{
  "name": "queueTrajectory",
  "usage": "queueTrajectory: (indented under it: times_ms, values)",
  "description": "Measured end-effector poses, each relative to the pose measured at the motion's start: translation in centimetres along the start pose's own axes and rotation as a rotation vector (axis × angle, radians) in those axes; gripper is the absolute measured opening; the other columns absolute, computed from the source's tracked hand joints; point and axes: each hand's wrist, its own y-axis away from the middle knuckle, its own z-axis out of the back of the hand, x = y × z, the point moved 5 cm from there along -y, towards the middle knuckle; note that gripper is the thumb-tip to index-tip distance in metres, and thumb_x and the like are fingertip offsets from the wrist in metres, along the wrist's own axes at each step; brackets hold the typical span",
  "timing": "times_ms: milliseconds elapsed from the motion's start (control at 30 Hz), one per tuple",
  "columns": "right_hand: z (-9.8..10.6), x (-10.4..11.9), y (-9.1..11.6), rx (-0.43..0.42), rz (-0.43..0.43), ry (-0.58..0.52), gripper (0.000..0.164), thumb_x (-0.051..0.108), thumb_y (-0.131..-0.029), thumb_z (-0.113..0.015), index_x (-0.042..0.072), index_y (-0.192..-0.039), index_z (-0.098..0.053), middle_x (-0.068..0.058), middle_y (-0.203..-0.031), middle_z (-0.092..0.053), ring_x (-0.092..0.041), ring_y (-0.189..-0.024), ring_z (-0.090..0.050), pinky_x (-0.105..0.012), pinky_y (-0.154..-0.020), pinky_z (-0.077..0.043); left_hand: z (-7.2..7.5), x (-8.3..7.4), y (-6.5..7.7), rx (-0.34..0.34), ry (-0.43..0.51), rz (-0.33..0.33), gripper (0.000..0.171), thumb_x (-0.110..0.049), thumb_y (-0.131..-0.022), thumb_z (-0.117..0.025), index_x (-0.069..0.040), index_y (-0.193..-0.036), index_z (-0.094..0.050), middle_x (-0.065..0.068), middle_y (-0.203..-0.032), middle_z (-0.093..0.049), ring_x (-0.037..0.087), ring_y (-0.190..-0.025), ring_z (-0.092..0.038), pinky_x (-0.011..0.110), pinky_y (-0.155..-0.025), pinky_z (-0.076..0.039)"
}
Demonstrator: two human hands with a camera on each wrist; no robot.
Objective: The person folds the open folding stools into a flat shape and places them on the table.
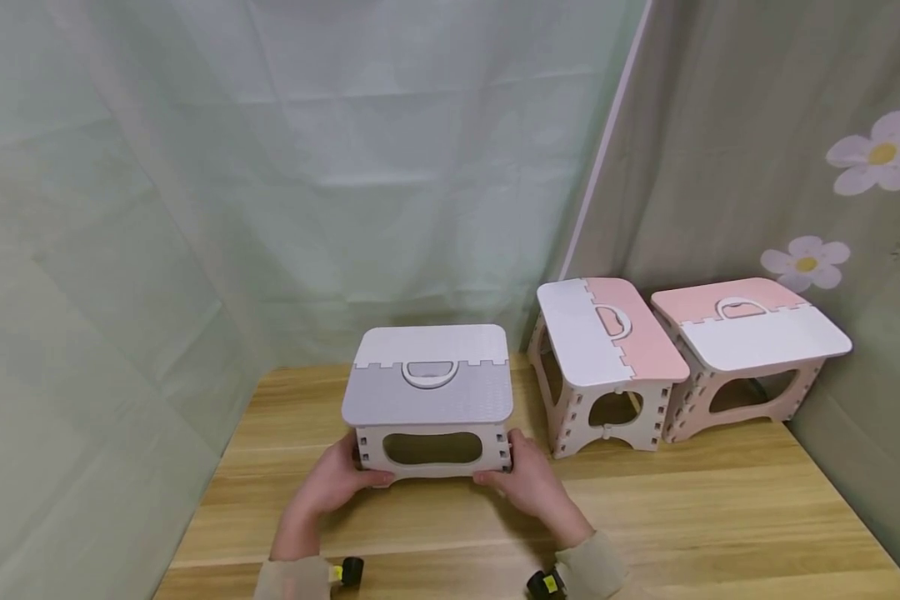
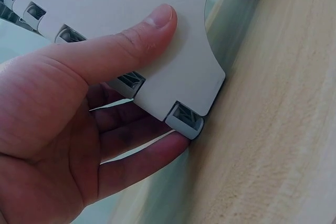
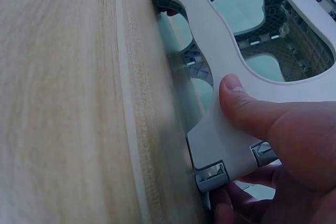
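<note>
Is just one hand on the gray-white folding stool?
No, left hand and right hand grip the gray-white folding stool at opposite sides.

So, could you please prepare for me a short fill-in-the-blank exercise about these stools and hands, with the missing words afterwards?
1. The left hand and the right hand both hold the leftmost stool; the number of other stools on the table is ____.
2. The middle stool and the far-right stool have tops in white and ____.
3. Each hand lays its ____ on the front panel of the held stool.
4. The flowers on the right-hand curtain have ____ centres.

Missing words: two; pink; thumb; yellow.
</note>
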Motion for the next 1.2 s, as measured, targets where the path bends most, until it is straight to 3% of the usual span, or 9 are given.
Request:
queueTrajectory:
  times_ms: [200, 433, 1033, 1200]
  values:
    - [0.0, 0.03, 0.12, 0.013, 0.021, 0.01, 0.076, 0.05, -0.082, -0.092, 0.002, -0.129, -0.056, -0.011, -0.112, -0.066, -0.032, -0.108, -0.062, -0.055, -0.092, -0.053, 0.03, -0.07, 0.12, -0.002, -0.003, 0.001, 0.082, -0.029, -0.077, -0.1, 0.001, -0.14, -0.057, 0.01, -0.125, -0.07, 0.022, -0.109, -0.063, 0.047, -0.102, -0.05]
    - [0.3, -0.16, 0.34, 0.004, 0.042, -0.002, 0.095, 0.045, -0.082, -0.094, -0.009, -0.148, -0.051, -0.029, -0.145, -0.059, -0.048, -0.134, -0.056, -0.061, -0.112, -0.044, -0.05, -0.1, 0.16, -0.001, -0.001, 0.005, 0.082, -0.029, -0.077, -0.1, 0.002, -0.14, -0.058, 0.01, -0.126, -0.07, 0.022, -0.11, -0.064, 0.047, -0.102, -0.051]
    - [0.45, 0.24, 0.32, -0.015, 0.095, 0.006, 0.077, 0.039, -0.083, -0.094, 0.0, -0.14, -0.06, -0.02, -0.133, -0.068, -0.041, -0.123, -0.065, -0.058, -0.105, -0.05, 0.06, -0.4, 0.21, -0.015, -0.021, 0.005, 0.077, -0.029, -0.076, -0.1, 0.0, -0.136, -0.062, 0.009, -0.122, -0.072, 0.021, -0.109, -0.064, 0.049, -0.103, -0.05]
    - [0.57, 0.41, 0.37, -0.018, 0.099, 0.01, 0.082, 0.038, -0.084, -0.093, -0.005, -0.144, -0.056, -0.026, -0.138, -0.065, -0.045, -0.128, -0.061, -0.06, -0.108, -0.048, 0.06, -0.36, 0.18, -0.024, -0.044, 0.006, 0.074, -0.03, -0.075, -0.1, 0.0, -0.134, -0.065, 0.007, -0.119, -0.073, 0.019, -0.105, -0.064, 0.047, -0.101, -0.051]
